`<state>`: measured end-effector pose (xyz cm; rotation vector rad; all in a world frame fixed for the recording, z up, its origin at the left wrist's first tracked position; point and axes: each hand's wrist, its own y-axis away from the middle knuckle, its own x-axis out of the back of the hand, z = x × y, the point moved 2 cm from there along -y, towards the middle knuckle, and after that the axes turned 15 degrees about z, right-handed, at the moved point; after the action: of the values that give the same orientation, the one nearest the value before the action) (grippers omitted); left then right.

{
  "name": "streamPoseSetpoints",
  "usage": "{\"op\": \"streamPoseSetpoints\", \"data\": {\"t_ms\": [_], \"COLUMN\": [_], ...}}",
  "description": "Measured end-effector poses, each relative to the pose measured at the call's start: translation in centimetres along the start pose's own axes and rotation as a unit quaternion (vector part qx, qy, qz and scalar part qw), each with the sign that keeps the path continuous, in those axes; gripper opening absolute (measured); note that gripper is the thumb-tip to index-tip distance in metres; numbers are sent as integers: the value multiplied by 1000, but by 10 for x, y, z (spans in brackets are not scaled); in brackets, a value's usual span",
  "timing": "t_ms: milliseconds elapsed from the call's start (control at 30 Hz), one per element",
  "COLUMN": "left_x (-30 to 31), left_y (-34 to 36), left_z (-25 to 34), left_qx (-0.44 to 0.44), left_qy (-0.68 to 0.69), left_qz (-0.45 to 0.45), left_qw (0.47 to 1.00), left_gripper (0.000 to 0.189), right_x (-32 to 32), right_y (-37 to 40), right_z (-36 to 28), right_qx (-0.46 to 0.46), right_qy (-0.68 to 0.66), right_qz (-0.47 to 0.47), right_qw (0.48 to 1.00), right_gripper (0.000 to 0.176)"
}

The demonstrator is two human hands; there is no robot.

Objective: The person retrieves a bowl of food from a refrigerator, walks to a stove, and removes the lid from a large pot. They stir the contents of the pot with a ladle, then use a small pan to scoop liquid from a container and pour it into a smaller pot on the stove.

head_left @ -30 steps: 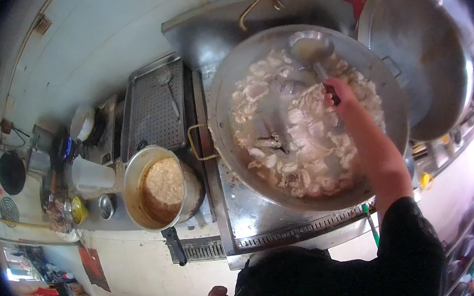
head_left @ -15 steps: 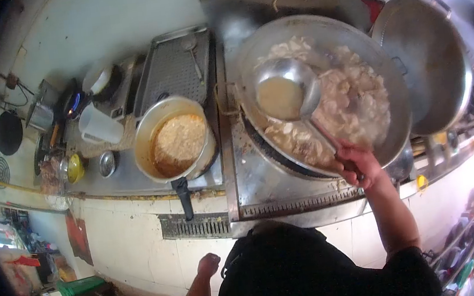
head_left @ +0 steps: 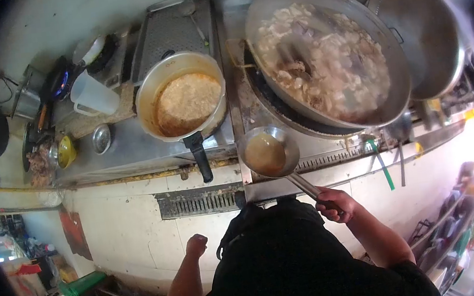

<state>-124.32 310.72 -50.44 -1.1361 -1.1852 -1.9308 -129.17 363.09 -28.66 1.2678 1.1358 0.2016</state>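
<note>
Gripping a silvery ladle (head_left: pixel 288 152) of cloudy tan liquid (head_left: pixel 264 153), right hand (head_left: pixel 337 204) closed, empty left hand (head_left: pixel 196 245) curled

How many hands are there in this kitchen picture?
2. The right hand grips the ladle by its handle; the left hand is lower, in front of the white tiles. I see no others, though blurry edges could hide some.

A spoon (head_left: pixel 186 8) lies on a perforated tray (head_left: pixel 163 36), and a translucent jug (head_left: pixel 96 95) stands near a yellow bowl (head_left: pixel 66 151).
</note>
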Motion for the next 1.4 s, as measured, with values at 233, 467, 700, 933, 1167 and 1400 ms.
{"op": "streamPoseSetpoints", "data": {"t_ms": [233, 467, 700, 933, 1167, 1400], "left_x": [-15, -53, -71, -24, -11, -21], "left_y": [16, 12, -3, -28, -38, -35], "left_z": [-27, -55, -40, 26, 67, 94], "left_qx": [41, 85, 183, 46, 286, 222], "left_qy": [115, 261, 365, 83, 366, 341], "left_qz": [45, 94, 58, 23, 35, 84], "left_qw": [992, 957, 911, 995, 885, 910], "left_gripper": [12, 10, 21, 21, 20, 18], "right_x": [35, 13, 47, 1, 23, 80], "right_y": [-41, -21, -9, 76, 103, 108], "right_z": [39, 33, 18, -56, -171, -262], "right_qx": [-73, -115, -103, 38, 379, 408], "right_qy": [-123, -195, -103, -46, 165, 476], "right_qz": [-20, -124, -137, -202, 156, 261], "right_qw": [990, 966, 980, 978, 897, 734], "right_gripper": [15, 17, 36, 48, 54, 52]}}
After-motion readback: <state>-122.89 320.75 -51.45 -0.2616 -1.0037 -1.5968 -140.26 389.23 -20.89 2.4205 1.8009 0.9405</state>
